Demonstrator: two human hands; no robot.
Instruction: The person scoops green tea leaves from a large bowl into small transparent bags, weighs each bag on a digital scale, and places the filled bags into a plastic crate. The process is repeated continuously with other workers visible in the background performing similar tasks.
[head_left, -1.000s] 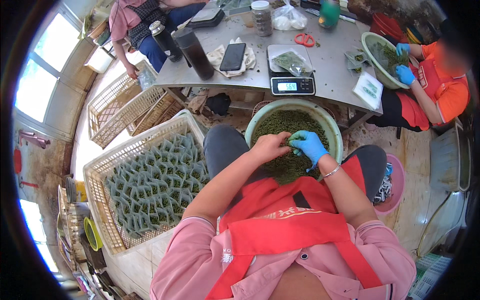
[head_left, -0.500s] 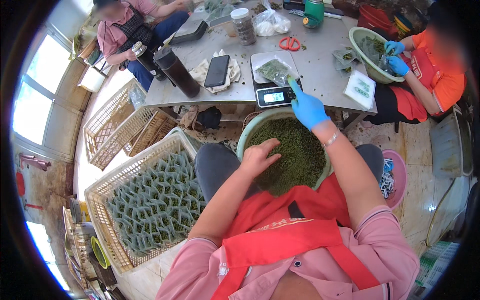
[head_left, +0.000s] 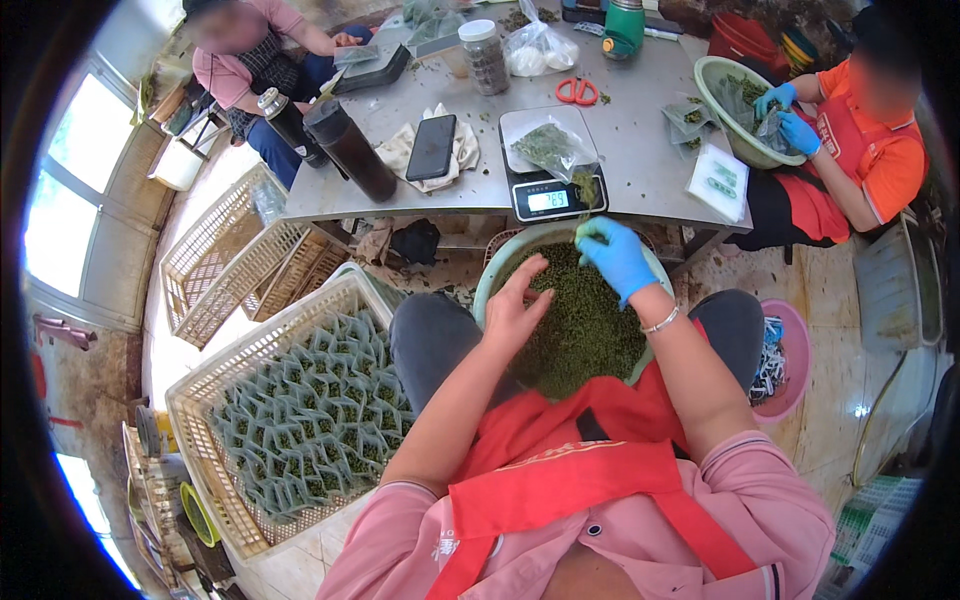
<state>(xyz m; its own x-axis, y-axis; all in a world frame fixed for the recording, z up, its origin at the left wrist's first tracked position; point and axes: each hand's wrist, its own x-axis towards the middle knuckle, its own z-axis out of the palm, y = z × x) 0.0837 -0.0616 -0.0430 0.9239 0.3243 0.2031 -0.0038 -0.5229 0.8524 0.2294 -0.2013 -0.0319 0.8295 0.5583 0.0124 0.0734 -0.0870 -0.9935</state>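
Note:
A wide pale-green basin (head_left: 493, 262) filled with small green peppercorn-like grains (head_left: 590, 335) sits between my knees. Bare, my left hand (head_left: 516, 308) hovers over the grains with its fingers apart, holding nothing. Over the basin's far right side is my right hand (head_left: 615, 262) in a blue glove, its fingers curled together; what they hold, if anything, is hidden. A blurred streak of green bits (head_left: 588, 192) shows just beyond its fingertips, by the scale's edge. On the digital scale (head_left: 590, 127) lies a clear plastic bag (head_left: 550, 147) partly filled with green grains.
At left, a cream plastic crate (head_left: 205, 425) holds many filled bags in rows. The metal table (head_left: 455, 95) carries a phone (head_left: 432, 147), a dark bottle (head_left: 350, 150), red scissors (head_left: 577, 92) and a jar (head_left: 484, 58). A pink basin (head_left: 795, 345) stands right; two co-workers sit nearby.
My right hand has drawn back from the bag on the scale to the basin, its fingers curling. My left hand has lifted slightly from the grains. The scale's reading has changed.

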